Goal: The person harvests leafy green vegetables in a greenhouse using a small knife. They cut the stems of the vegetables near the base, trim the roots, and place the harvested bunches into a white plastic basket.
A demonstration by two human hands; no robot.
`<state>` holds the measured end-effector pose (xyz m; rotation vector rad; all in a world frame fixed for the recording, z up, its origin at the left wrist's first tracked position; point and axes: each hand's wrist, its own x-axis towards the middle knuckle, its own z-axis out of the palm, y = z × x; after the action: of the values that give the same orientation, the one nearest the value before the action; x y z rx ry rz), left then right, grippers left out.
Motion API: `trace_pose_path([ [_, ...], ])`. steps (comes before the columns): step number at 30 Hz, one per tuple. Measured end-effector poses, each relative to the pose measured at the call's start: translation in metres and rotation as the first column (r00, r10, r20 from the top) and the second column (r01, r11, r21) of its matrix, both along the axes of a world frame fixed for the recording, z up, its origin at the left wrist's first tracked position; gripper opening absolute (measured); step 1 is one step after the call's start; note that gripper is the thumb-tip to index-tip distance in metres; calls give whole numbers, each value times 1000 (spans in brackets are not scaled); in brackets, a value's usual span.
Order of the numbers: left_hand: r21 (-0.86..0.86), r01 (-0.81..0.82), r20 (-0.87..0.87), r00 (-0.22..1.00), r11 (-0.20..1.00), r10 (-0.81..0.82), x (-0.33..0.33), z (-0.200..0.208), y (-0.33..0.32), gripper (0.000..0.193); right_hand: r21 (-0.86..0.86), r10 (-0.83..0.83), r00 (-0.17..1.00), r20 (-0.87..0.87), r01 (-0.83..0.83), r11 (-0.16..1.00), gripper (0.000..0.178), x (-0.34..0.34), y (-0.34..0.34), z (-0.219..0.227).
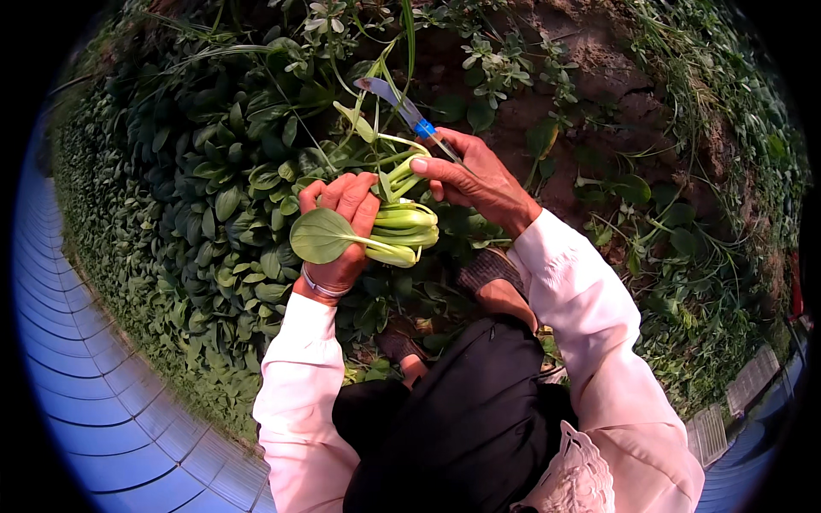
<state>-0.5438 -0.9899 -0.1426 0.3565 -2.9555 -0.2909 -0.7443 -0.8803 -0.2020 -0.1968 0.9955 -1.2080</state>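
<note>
My left hand is closed round a bunch of bok choy, its pale green stalk bases pointing right. One broad round leaf lies over the back of the fingers. My right hand is closed on a knife with a curved blade, a blue collar and a light handle. The blade points up and left, away from the bunch. Right thumb and fingertips also touch a few loose stalks just above the bunch; whether these belong to it I cannot tell.
Dense bok choy plants fill the left side. Bare brown soil with weeds lies at the upper right, and grass edges the right. My shoes stand among the plants close below my hands. Blue sheeting curves along the lower left.
</note>
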Motion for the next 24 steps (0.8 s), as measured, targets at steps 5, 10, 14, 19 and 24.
trace_pose_path([
  [5, 67, -43, -152, 987, 997, 52, -11, 32, 30, 29, -115, -410, 803, -434, 402, 909, 34, -7, 38, 26],
  [10, 151, 1, -64, 998, 988, 9, -27, 49, 58, 23, -175, -418, 705, -572, 393, 903, 35, 8, 55, 49],
  [14, 87, -28, -77, 996, 996, 34, -47, 54, 59, 20, -193, -436, 795, -422, 392, 900, 35, 13, 64, 75],
  [19, 53, 33, -176, 984, 998, -23, -52, 52, 53, 16, -102, -347, 918, -193, 333, 938, 34, 5, 71, 99],
  [24, 121, 3, -194, 981, 993, 20, -53, 53, 35, 37, -68, -400, 883, -246, 396, 916, 25, -2, 60, 84],
])
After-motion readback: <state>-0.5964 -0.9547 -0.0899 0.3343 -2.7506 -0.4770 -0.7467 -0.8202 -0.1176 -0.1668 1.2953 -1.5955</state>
